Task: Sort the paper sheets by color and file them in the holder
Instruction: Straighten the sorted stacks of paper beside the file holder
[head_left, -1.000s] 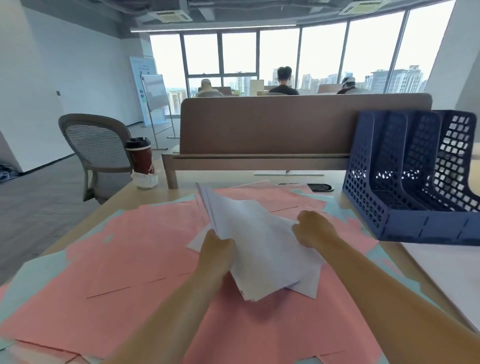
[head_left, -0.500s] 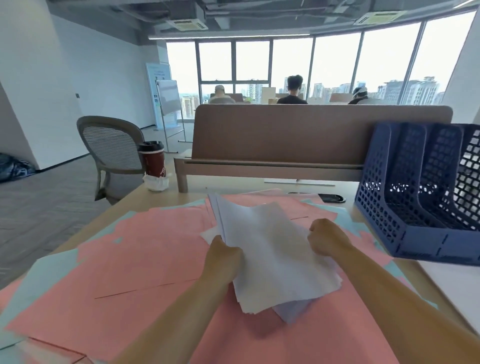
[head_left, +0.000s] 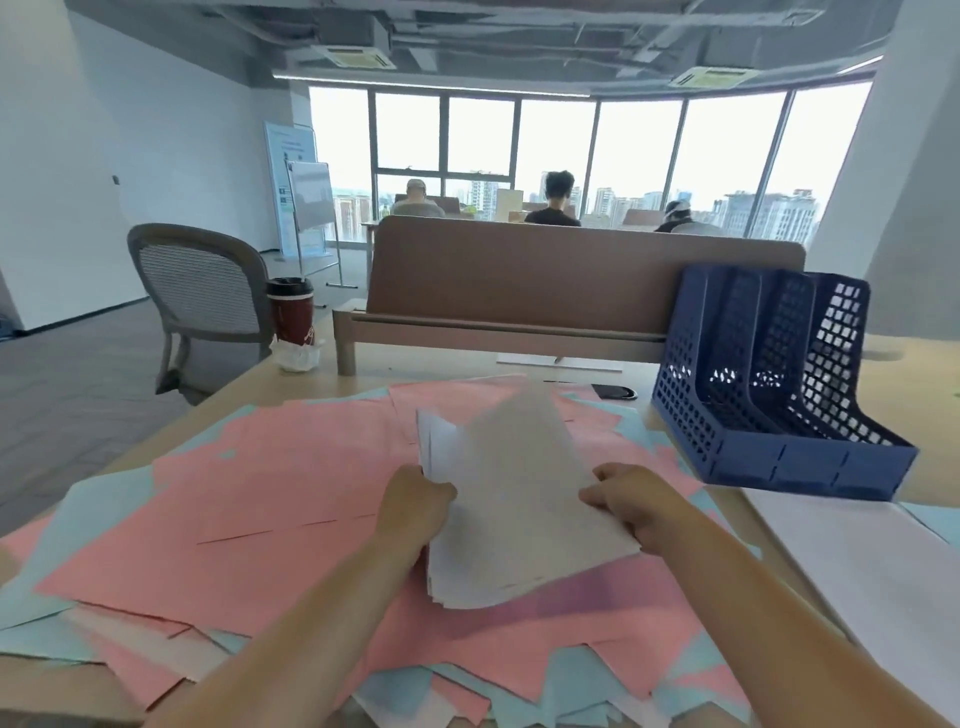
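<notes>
Gripping a stack of white sheets (head_left: 514, 499) by its side edges, the left hand (head_left: 415, 506) at 9 o'clock and the right hand (head_left: 631, 501) at 3 o'clock are both clamped on it, above scattered pink sheets (head_left: 291, 499) and blue sheets (head_left: 98, 499). Judged light, limp and slippery; the edges look misaligned. The empty blue holder (head_left: 769, 457) stands at 2 o'clock.

Two bare forearms reach forward over the table, the left hand (head_left: 415, 501) and right hand (head_left: 636, 499) level with each other, fingers curled closed in facing grips.
</notes>
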